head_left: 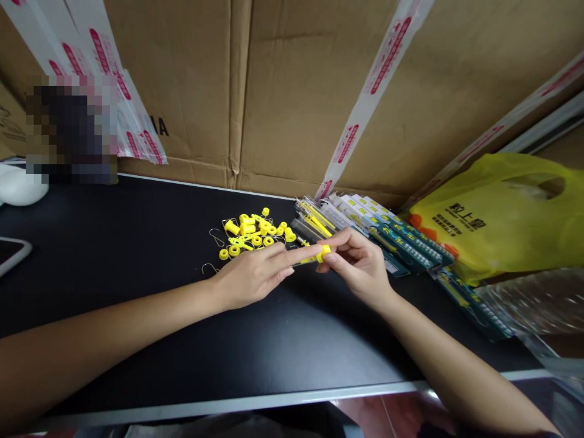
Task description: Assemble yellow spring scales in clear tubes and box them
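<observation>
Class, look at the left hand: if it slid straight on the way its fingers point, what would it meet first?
Most likely the small yellow piece pinched at its fingertips, then the right hand just beyond the left hand; depth is hard to judge.

Two bare hands meet at centre frame.
Left hand (249,277) extends its fingers rightward; right hand (358,264) pinches with curled fingertips, both forearms angling in from the lower corners.

small yellow plastic piece (319,253), pinched between fingertips, above black table
</observation>
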Action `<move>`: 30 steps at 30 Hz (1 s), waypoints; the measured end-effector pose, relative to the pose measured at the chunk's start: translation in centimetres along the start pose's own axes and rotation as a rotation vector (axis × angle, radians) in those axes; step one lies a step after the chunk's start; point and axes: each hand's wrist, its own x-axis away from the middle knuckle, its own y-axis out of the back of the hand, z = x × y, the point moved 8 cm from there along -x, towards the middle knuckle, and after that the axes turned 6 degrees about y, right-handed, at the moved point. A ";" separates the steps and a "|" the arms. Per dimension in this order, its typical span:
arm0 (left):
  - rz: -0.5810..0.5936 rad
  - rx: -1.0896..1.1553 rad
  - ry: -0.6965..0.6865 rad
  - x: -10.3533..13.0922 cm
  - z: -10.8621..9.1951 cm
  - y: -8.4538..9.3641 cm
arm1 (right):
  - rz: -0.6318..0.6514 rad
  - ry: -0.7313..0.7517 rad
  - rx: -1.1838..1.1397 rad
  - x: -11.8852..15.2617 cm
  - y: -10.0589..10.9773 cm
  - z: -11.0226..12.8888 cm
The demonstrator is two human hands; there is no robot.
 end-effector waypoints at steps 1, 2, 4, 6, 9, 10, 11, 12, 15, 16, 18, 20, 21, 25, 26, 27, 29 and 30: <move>0.005 -0.002 0.000 0.0 0.0 0.0 | 0.000 0.016 0.021 0.1 0.0 0.1; 0.008 -0.005 0.001 0.0 0.0 -0.1 | 0.008 0.040 0.056 0.1 0.0 0.1; 0.011 -0.016 0.001 0.0 0.0 -0.1 | 0.056 0.121 0.177 0.1 0.0 0.6; 0.017 -0.034 -0.014 0.0 -0.1 -0.2 | 0.142 0.233 0.320 0.1 -0.3 1.2; 0.043 -0.068 -0.042 0.1 -0.5 -0.4 | 0.239 0.352 0.409 0.2 -1.0 1.9; 0.056 -0.078 -0.047 0.1 -0.6 -0.5 | 0.242 0.358 0.407 0.2 -1.1 2.0; 0.066 -0.086 -0.050 0.1 -0.6 -0.6 | 0.231 0.346 0.403 0.2 -1.2 1.9; 0.076 -0.094 -0.052 0.1 -0.7 -0.7 | 0.210 0.324 0.393 0.2 -1.2 1.8; 0.090 -0.116 -0.065 0.2 -0.8 -0.9 | 0.155 0.245 0.319 0.3 -1.3 1.1; 0.091 -0.118 -0.071 0.2 -0.9 -0.9 | 0.144 0.235 0.282 0.4 -1.2 1.0; 0.081 -0.101 -0.078 0.2 -0.9 -0.8 | 0.125 0.229 0.214 0.5 -0.9 0.9; 0.052 -0.069 -0.079 0.1 -0.9 -0.5 | 0.129 0.253 0.196 0.4 -0.4 0.9; 0.038 -0.055 -0.081 0.1 -0.9 -0.3 | 0.149 0.275 0.210 0.4 -0.3 1.0; 0.017 -0.032 -0.092 0.0 -1.0 0.0 | 0.273 0.398 0.347 0.5 -0.6 1.8; 0.015 -0.032 -0.096 0.1 -1.1 0.0 | 0.290 0.417 0.380 0.4 -0.7 2.0; 0.019 -0.035 -0.099 0.1 -1.1 -0.1 | 0.299 0.433 0.409 0.4 -0.9 2.2; 0.038 -0.050 -0.105 0.2 -1.1 -0.3 | 0.301 0.458 0.443 0.3 -1.2 2.6; 0.049 -0.058 -0.107 0.2 -1.1 -0.4 | 0.295 0.461 0.439 0.3 -1.3 2.7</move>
